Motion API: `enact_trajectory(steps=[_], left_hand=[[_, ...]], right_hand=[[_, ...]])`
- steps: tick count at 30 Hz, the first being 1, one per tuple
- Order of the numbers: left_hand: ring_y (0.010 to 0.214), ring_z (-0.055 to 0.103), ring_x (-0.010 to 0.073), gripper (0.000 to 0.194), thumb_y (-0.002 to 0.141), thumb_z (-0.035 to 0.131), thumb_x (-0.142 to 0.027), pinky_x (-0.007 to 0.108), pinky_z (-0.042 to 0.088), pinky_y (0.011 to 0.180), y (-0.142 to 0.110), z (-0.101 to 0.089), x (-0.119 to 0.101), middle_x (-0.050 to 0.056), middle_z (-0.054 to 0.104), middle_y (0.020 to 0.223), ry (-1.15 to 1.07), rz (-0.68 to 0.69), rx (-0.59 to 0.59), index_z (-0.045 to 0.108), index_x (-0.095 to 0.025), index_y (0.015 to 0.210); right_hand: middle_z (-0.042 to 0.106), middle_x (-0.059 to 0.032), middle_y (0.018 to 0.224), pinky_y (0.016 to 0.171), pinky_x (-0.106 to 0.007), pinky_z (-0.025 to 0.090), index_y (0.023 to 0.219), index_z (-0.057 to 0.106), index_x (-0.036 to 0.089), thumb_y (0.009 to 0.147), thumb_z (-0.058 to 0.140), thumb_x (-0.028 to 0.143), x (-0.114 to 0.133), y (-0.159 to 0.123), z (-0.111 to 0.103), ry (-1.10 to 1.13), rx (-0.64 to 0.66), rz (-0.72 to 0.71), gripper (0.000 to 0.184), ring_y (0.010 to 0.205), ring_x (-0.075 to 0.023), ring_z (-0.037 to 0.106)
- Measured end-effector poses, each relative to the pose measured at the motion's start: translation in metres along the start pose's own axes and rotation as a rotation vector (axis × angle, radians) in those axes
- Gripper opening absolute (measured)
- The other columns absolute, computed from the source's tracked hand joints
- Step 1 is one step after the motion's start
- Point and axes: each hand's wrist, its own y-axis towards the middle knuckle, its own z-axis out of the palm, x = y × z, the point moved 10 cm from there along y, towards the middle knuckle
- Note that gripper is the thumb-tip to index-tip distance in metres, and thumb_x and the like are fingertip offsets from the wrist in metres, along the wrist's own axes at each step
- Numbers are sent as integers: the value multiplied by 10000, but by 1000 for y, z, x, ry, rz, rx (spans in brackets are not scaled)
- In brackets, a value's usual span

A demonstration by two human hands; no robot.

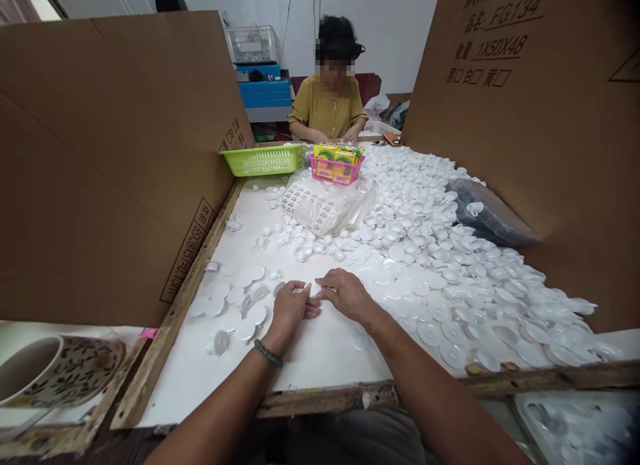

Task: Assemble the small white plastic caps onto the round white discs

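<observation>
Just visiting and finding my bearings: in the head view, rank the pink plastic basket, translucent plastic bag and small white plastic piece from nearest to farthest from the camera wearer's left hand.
1. Small white plastic piece: between left hand and right hand.
2. Translucent plastic bag: ahead, mid-table.
3. Pink plastic basket: at the bag's far end.

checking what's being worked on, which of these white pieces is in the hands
The white piece held between the left hand and right hand; the other white pieces lie loose, spread or heaped across the table.
</observation>
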Motion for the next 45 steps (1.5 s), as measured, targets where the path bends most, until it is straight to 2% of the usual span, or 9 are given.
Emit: enact_trajectory(steps=[5,9,20,24,29,32,35,40,45], left_hand=[[443,591,126,274,787,573,-358,225,493,443,-3,-2,-5,30,629,566,118,28,39,521,-132,934],[413,563,103,286,732,625,-389,185,441,392,6,-6,-15,33,620,563,240,76,87,601,-110,792],[433,591,118,330,613,749,-225,212,514,471,19,-2,-1,33,633,534,47,-71,165,564,-98,854],[422,585,118,319,638,734,-245,209,508,450,16,-1,-3,35,632,535,55,-69,146,569,-94,866],[442,582,101,328,691,691,-304,193,501,456,9,-5,-7,27,634,566,16,32,67,575,-96,916],[457,596,111,314,719,650,-380,203,507,465,8,-9,-6,29,629,569,-2,49,35,589,-99,846],[445,596,119,334,688,663,-420,202,496,444,11,-11,-3,21,603,526,21,22,12,599,-98,749],[419,571,111,353,625,704,-430,214,495,448,16,-11,-6,-9,566,479,34,56,-12,613,-103,725],[443,574,125,327,736,580,-445,237,481,470,9,-12,-13,1,586,515,224,97,-7,619,-123,771]], right_hand=[[623,-19,779,646,-238,377,903,692,221,775,647,280,7,-1,2,-54,32,-22,148,792,-147,529],[625,-13,818,663,-237,382,933,685,247,774,649,253,6,0,3,-24,63,-38,163,804,-144,530],[569,-5,692,547,-222,330,728,675,193,730,683,366,-9,6,11,39,86,90,173,654,-118,517],[569,7,673,561,-223,342,762,683,206,744,675,322,-7,7,15,61,112,60,117,668,-120,519],[609,-20,810,673,-244,388,951,666,210,754,671,293,2,2,-1,-56,-49,5,214,810,-149,516],[602,-22,785,649,-237,379,811,682,199,778,645,297,5,1,-3,-101,-59,11,110,788,-142,513],[584,-17,731,598,-231,348,684,664,196,825,584,317,9,2,3,-141,4,0,203,732,-130,501],[569,-18,717,587,-229,337,737,651,180,863,525,350,1,4,11,-128,58,98,246,718,-123,508],[580,-10,706,584,-224,354,734,662,188,863,517,373,-1,2,7,-63,53,91,268,699,-119,522]])
